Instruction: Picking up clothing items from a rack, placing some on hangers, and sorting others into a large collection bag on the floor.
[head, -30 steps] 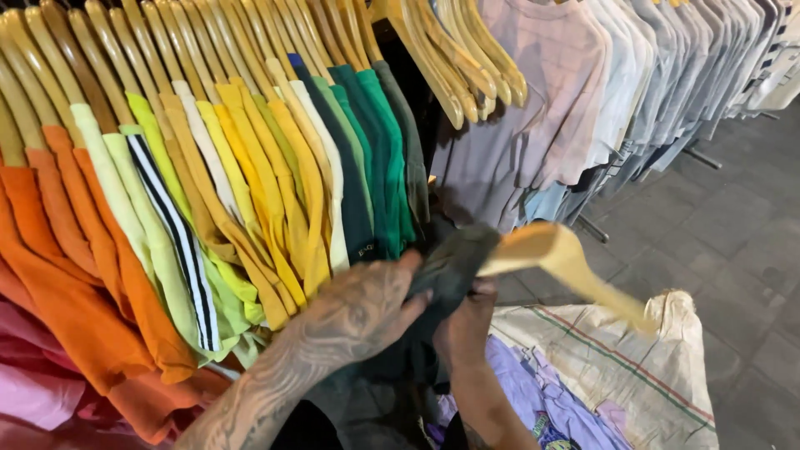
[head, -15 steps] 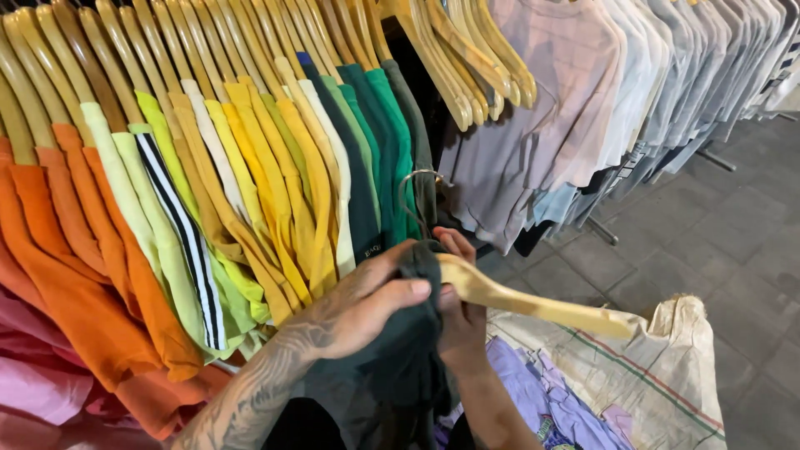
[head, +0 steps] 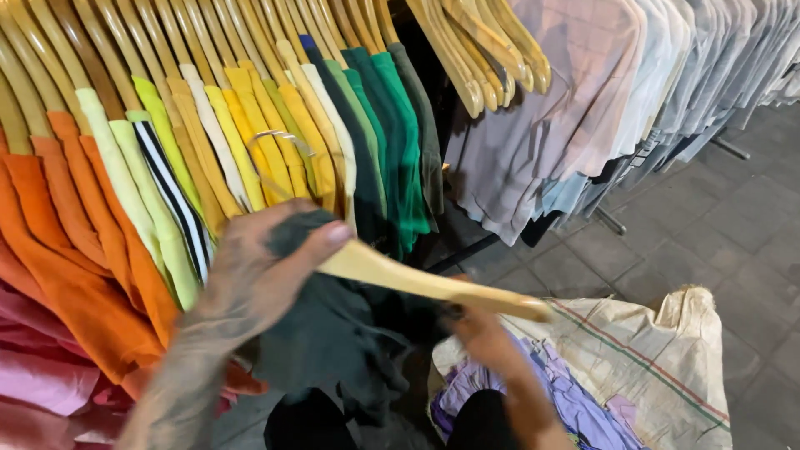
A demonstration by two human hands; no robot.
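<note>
Down in the near middle, the left hand (head: 258, 279) grips the top of a dark green shirt (head: 333, 342) together with the neck of a wooden hanger (head: 433, 287), thumb pressed over the wood and fingers curled under the cloth. The hanger's metal hook (head: 279, 150) rises above that hand, in front of the yellow shirts. Its pale arm slants down to the right, and the shirt hangs off it in loose folds, bunched between the two hands. The right hand (head: 483, 333) is just under the hanger's far right part, fingers closed on the dark cloth; whether it also touches the wood cannot be told, since the hand is blurred.

Behind the hands runs a rack of shirts (head: 208, 150) on wooden hangers: pink and orange at the near left, then pale green, one black-and-white striped, yellow, cream, and deep green toward the middle. Farther right hangs a second row of pale lilac, white and grey shirts (head: 583, 108). At the near right a woven sack (head: 667, 367) with a red and green stripe stands open on the grey tiled floor (head: 733, 225), with purple clothes (head: 567, 400) inside it.
</note>
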